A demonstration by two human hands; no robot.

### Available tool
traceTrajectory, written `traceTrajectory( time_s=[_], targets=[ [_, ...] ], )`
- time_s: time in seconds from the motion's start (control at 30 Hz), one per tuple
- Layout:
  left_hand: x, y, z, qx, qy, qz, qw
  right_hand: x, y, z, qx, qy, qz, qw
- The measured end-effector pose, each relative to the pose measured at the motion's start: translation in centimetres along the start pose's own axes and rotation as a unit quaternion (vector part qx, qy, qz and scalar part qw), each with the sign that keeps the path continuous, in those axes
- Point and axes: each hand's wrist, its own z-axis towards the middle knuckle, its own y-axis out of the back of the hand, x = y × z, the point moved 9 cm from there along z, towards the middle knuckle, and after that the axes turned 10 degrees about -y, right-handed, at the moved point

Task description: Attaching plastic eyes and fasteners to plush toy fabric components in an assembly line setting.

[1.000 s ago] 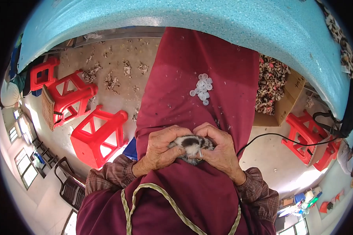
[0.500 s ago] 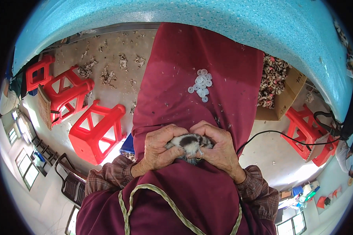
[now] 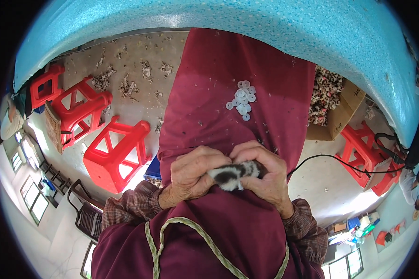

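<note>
Over my lap, my left hand (image 3: 195, 172) and my right hand (image 3: 262, 173) hold a small fluffy piece of black, white and grey plush (image 3: 231, 176) between them. The left fingers pinch its left end, and the right thumb presses on its front while the right fingers curl behind. Whether anything else sits inside my grip is hidden. A dark red apron (image 3: 219, 135) covers my lap. Farther out on it lies a loose cluster of translucent white plastic discs (image 3: 241, 100), apart from both hands.
A speckled blue surface (image 3: 209, 14) arches across the far side. At the right, a cardboard box (image 3: 349, 109) holds many patterned plush pieces (image 3: 325, 93). Red plastic stools (image 3: 104, 162) stand to either side, and a black cable (image 3: 319, 158) runs at the right. Scraps (image 3: 128, 87) litter the floor.
The plush piece has turned and shifted slightly right, showing more of its dark patch at the left. My left fingers have closed more around its left end.
</note>
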Motion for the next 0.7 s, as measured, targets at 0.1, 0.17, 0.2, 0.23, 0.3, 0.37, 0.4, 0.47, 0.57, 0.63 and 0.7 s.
traceTrajectory(
  time_s=[0.1,0.17,0.2,0.23,0.3,0.37,0.4,0.47,0.57,0.63,0.7],
  targets=[
    [-1.8,0.3,0.3,0.018,-0.067,0.019,0.997,1.2,0.4,-1.2,0.005,0.074,-0.048,0.996],
    [-2.9,0.4,-0.1,0.011,-0.106,0.018,0.994,2.0,0.2,-1.8,0.005,0.111,-0.05,0.993],
    [-3.1,0.5,-0.5,-0.011,-0.136,0.032,0.99,2.8,0.1,-2.2,-0.008,0.151,-0.08,0.985],
    [-3.2,0.5,-0.5,-0.009,-0.137,0.034,0.99,3.5,0.1,-2.6,-0.021,0.191,-0.111,0.975],
    [-3.2,0.3,-0.4,0.011,-0.14,0.055,0.989,3.4,0.0,-2.7,-0.024,0.195,-0.118,0.973],
    [-3.4,0.2,-0.1,0.029,-0.138,0.068,0.988,3.3,0.1,-2.7,-0.027,0.2,-0.126,0.971],
    [-3.3,0.0,-0.1,0.044,-0.135,0.078,0.987,3.2,0.1,-2.7,-0.026,0.201,-0.128,0.971],
    [-3.4,-0.2,0.3,0.062,-0.136,0.056,0.987,3.4,0.3,-2.9,-0.031,0.207,-0.135,0.969],
    [-3.1,-0.8,0.9,0.09,-0.114,-0.029,0.989,3.3,0.6,-3.0,-0.034,0.176,-0.128,0.975],
    [-2.2,-1.4,0.9,0.112,-0.058,-0.136,0.983,3.0,0.6,-2.9,-0.028,0.126,-0.084,0.988],
    [-0.6,-2.5,0.1,0.142,0.019,-0.182,0.973,1.8,0.8,-2.2,-0.015,0.124,-0.058,0.99]
  ],
)
